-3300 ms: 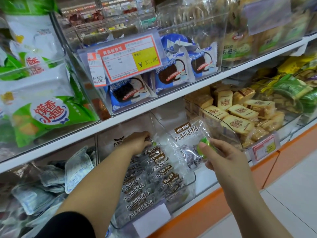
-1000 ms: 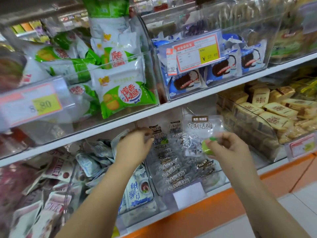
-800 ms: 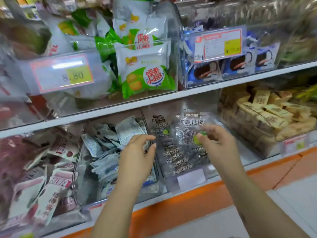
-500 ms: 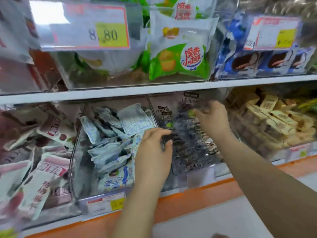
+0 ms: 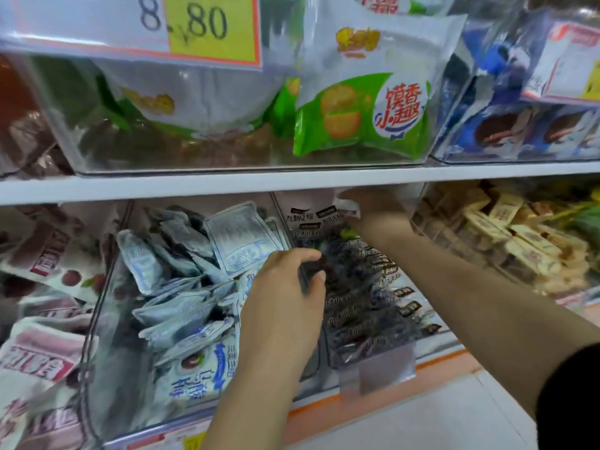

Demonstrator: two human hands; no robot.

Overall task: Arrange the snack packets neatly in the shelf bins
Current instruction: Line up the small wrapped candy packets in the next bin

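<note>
We noted left hand (image 5: 285, 297) curled over the clear bin (image 5: 319, 349) side wall, right hand (image 5: 376, 206) clamped on a snack packet (image 5: 344, 207) at rear.

The bins (image 5: 97, 319) are clear glossy plastic; the snack packets (image 5: 357, 287) are shiny transparent film; the shelf (image 5: 194, 186) looks smooth, white-painted.

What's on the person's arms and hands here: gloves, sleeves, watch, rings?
No gloves: the left hand and right hand are bare, and no ring or watch shows, though the right hand is blurred. The right arm has a black sleeve that starts well above the wrist. No sleeve shows on the left arm.
</note>
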